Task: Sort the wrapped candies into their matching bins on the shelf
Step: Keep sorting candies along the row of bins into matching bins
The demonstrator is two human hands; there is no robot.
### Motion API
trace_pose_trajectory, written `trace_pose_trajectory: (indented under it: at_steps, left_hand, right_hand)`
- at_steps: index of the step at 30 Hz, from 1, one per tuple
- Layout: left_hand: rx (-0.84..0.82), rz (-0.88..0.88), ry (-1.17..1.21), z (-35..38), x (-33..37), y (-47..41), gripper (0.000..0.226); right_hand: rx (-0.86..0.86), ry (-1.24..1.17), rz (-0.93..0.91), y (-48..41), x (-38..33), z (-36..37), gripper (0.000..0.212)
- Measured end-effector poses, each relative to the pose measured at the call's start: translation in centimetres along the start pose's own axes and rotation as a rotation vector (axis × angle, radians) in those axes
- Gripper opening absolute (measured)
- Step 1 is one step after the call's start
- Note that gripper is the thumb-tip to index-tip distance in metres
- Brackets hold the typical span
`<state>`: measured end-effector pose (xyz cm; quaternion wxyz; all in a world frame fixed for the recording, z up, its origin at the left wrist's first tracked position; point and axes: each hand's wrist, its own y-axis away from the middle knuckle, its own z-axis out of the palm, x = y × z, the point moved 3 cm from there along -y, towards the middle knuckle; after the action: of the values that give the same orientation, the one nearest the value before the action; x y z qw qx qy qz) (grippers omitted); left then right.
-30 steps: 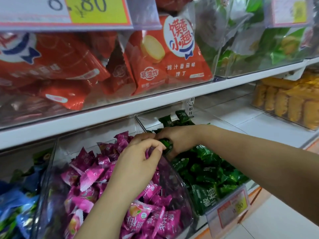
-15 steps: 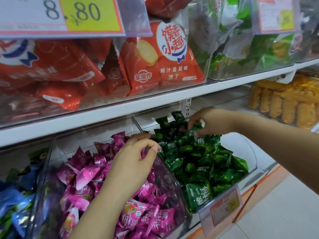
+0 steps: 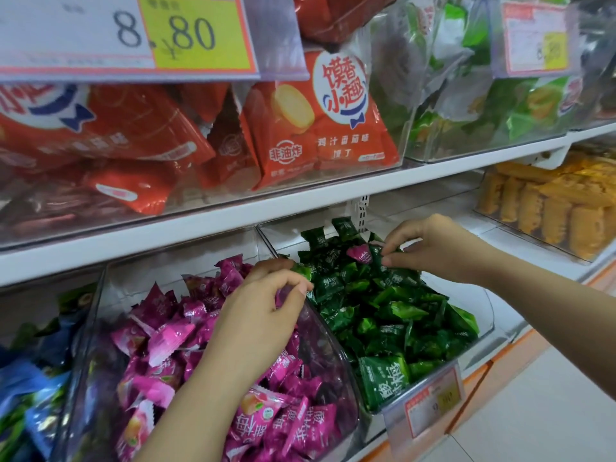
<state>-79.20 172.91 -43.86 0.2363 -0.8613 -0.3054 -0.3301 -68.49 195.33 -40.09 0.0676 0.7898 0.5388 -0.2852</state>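
Head view: the right hand (image 3: 433,250) reaches into the green bin (image 3: 485,308), its thumb and forefinger pinching a green candy (image 3: 378,253). One pink candy (image 3: 358,254) lies among the green ones, just left of those fingertips. The left hand (image 3: 263,315) hovers over the pink bin (image 3: 333,345) with curled fingers and the thumb near the forefinger. I cannot tell whether it holds anything.

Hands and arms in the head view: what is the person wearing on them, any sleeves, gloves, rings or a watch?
The left hand and right hand are bare: no gloves, rings or bracelets show. The left forearm and right forearm are uncovered too, with no sleeve or watch in view up to the picture's edge. The nails look short and unpainted.
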Motion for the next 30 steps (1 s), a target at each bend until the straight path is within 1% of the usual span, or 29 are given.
trace_pose_trajectory:
  at_steps: [3,5,6,8,9,11,13,16,17,19,20,22,23,25,27,29,30]
  left_hand:
    - [-0.001,0.004,-0.003,0.1,0.0,0.0,0.014]
    - [-0.001,0.009,-0.002,0.1,0.2,0.1,0.014]
    - [-0.001,0.008,-0.001,0.0,0.3,0.2,0.014]
    - [0.002,0.004,-0.008,0.0,0.4,0.2,0.014]
    - [0.005,0.008,-0.009,0.0,0.4,0.2,0.015]
    - [0.009,0.021,-0.009,0.0,0.2,0.2,0.015]
    - [0.005,0.02,-0.011,0.0,0.1,0.3,0.014]
    - [0.005,0.022,-0.013,-0.1,0.4,0.4,0.014]
    - [0.014,0.024,-0.008,-0.1,0.5,0.5,0.015]
    - [0.052,0.031,-0.008,-0.2,0.6,0.5,0.015]
    - [0.082,0.041,-0.015,-0.3,0.7,0.6,0.016]
    - [0.146,0.055,0.003,-0.9,0.9,0.8,0.017]
    - [0.177,0.054,0.026,-1.3,1.1,0.9,0.017]
    - [0.239,0.048,0.044,-2.3,1.3,1.2,0.016]
    - [0.285,0.048,0.034,-3.0,1.4,1.4,0.014]
    - [0.31,0.043,0.022,-3.5,1.1,1.5,0.016]
    - [0.314,0.035,0.014,-3.6,1.0,1.5,0.016]
  right_hand:
    - [0.097,-0.058,0.012,0.3,-0.1,-0.2,0.017]
    - [0.105,-0.044,-0.001,0.4,-0.4,-0.3,0.023]
    - [0.081,-0.036,-0.009,0.4,-0.6,-0.3,0.028]
    - [-0.03,-0.021,-0.011,0.4,-1.2,-0.2,0.039]
    - [-0.101,0.023,-0.011,0.4,-1.5,-0.1,0.041]
    - [-0.207,0.189,-0.048,0.6,-2.1,0.1,0.046]
    - [-0.254,0.29,-0.094,0.8,-2.7,0.3,0.042]
    - [-0.294,0.376,-0.088,1.5,-2.9,0.6,0.028]
    - [-0.297,0.399,-0.078,1.8,-2.8,0.6,0.023]
    - [-0.251,0.392,-0.042,2.4,-2.5,0.2,0.014]
    - [-0.209,0.374,-0.024,2.7,-2.5,-0.1,0.014]
    - [-0.129,0.344,0.009,3.0,-2.4,-0.5,0.025]
    - [-0.11,0.327,0.031,3.0,-2.3,-0.4,0.026]
    - [-0.119,0.306,0.056,3.0,-2.6,-0.1,0.021]
    - [-0.155,0.319,0.036,3.0,-2.9,0.5,0.019]
    - [-0.168,0.375,0.0,2.8,-3.1,0.8,0.018]
    - [-0.146,0.411,-0.009,2.8,-3.2,0.9,0.016]
